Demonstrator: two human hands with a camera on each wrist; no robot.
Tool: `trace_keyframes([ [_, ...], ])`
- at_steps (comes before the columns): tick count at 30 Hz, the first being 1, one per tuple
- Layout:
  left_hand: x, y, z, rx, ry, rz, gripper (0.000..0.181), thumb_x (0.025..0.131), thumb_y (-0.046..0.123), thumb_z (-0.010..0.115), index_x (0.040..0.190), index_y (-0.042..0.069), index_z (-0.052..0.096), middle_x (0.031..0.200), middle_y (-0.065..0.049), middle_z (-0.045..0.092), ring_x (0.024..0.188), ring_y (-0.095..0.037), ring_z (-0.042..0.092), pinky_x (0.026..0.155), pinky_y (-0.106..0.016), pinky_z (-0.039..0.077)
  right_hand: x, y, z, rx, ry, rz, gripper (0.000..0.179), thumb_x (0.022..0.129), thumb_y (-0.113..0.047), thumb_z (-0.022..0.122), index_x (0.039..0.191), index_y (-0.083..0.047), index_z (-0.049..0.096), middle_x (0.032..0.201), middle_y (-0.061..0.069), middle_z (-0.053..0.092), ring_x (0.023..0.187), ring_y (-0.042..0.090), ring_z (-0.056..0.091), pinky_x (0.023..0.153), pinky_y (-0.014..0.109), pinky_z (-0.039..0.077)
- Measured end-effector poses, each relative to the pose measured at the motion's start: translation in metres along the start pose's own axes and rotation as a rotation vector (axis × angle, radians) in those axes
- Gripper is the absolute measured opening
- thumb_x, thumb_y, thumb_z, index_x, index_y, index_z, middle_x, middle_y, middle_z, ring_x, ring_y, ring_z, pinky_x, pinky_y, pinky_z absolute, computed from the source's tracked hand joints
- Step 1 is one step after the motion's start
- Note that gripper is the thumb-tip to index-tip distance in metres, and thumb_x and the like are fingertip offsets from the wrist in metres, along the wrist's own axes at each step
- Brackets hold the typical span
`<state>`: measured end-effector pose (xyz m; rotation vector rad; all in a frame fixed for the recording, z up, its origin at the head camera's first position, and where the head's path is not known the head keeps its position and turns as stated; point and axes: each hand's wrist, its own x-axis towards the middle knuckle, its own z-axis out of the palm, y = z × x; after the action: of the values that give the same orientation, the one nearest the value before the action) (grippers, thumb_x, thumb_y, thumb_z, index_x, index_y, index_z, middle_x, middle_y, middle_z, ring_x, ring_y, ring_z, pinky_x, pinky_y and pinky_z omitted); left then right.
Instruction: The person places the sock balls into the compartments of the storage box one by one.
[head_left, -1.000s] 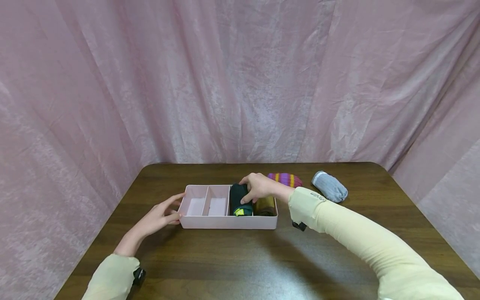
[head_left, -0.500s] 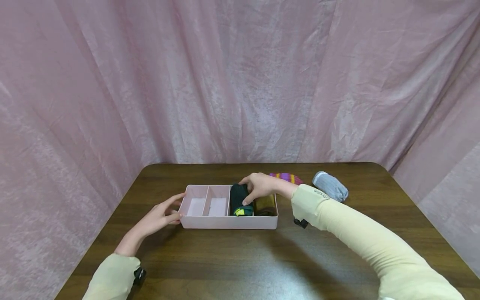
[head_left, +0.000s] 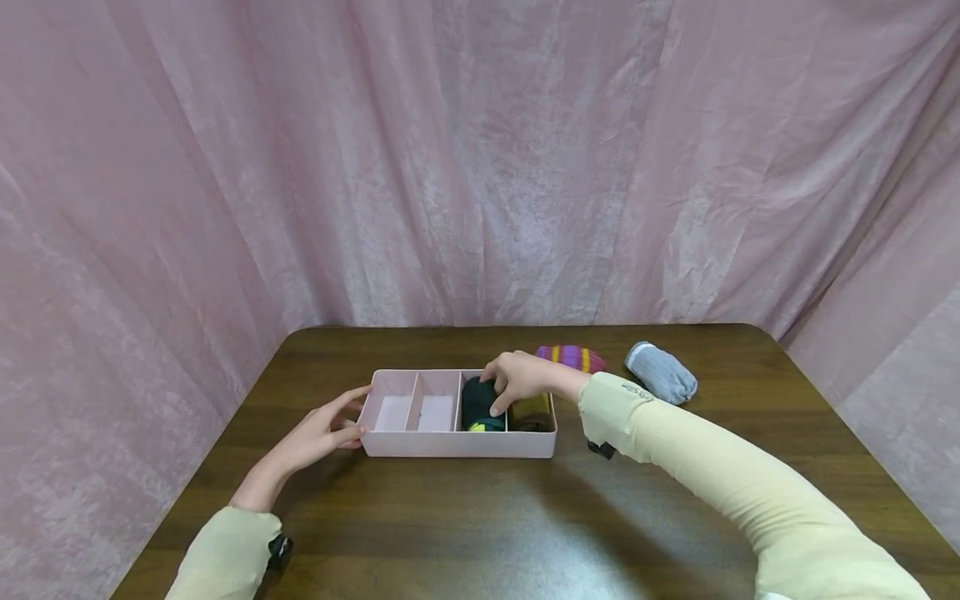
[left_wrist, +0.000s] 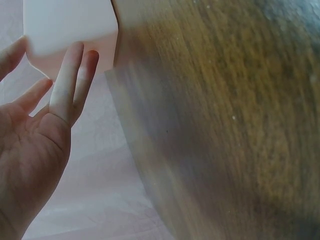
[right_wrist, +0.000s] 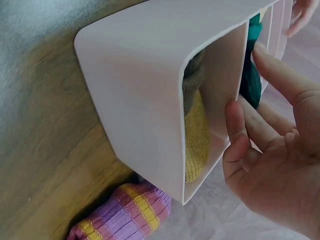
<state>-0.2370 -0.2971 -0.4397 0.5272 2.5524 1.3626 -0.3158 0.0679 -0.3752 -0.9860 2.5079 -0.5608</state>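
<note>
A pale pink divided box (head_left: 457, 446) stands on the wooden table. My left hand (head_left: 318, 437) touches its left end, the thumb at the near corner and the index finger at the far one. Straight fingers lie against that end wall in the left wrist view. My right hand (head_left: 517, 377) holds a rolled dark green sock (head_left: 477, 404) in the third compartment from the left, the thumb on top of it and other fingers at its far end. In the rightmost compartment lies a rolled mustard-and-brown sock (right_wrist: 196, 135), partly hidden by my right hand in the head view.
Behind the box's right end lies a rolled purple, pink and yellow striped sock (head_left: 573, 358). Farther right is a rolled grey-blue sock (head_left: 660, 372). A pink curtain (head_left: 480, 167) hangs behind the table (head_left: 420, 525). The box's two left compartments show bare floors.
The dark green sock has sunk lower in its compartment, so less of its yellow-green patch shows. My right hand has shifted slightly with it; my left hand has stayed put.
</note>
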Motion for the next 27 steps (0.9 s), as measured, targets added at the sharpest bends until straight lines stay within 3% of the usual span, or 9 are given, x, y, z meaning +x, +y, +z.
trace_keyframes([
  [6,0.0,0.001,0.0,0.002,0.005,-0.006,0.07,0.097,0.015,0.063,0.155,0.003,0.026,0.136,-0.037,0.048,0.108,-0.036,0.065,0.081,-0.033,0.063,-0.004,0.001,-0.007,0.033,0.022,0.005,0.057,0.081,-0.025,0.082,0.132,-0.009,0.062,0.106,0.012,0.076,0.109,0.024,0.069,0.096,0.037,0.058],
  [11,0.001,0.002,-0.001,0.005,0.0,-0.01,0.071,0.097,0.016,0.063,0.155,0.003,0.025,0.136,-0.038,0.047,0.109,-0.036,0.065,0.081,-0.031,0.063,-0.009,0.004,-0.021,0.062,0.039,-0.016,0.056,0.082,-0.024,0.081,0.133,-0.011,0.061,0.104,0.008,0.076,0.101,0.02,0.069,0.086,0.032,0.059],
  [19,0.001,0.001,-0.002,-0.001,0.0,-0.009,0.07,0.097,0.015,0.063,0.155,0.003,0.026,0.135,-0.037,0.048,0.109,-0.036,0.065,0.081,-0.031,0.063,-0.015,0.022,-0.044,0.1,0.139,-0.049,0.052,0.086,-0.023,0.078,0.134,-0.015,0.062,0.11,0.013,0.074,0.1,0.023,0.069,0.091,0.038,0.058],
  [27,0.002,0.002,-0.003,-0.006,-0.007,-0.012,0.07,0.097,0.013,0.062,0.155,0.002,0.026,0.136,-0.038,0.047,0.109,-0.036,0.065,0.081,-0.032,0.063,-0.024,0.056,-0.062,0.169,0.272,0.048,0.048,0.089,-0.023,0.074,0.135,-0.021,0.061,0.12,0.009,0.069,0.111,0.027,0.064,0.093,0.042,0.058],
])
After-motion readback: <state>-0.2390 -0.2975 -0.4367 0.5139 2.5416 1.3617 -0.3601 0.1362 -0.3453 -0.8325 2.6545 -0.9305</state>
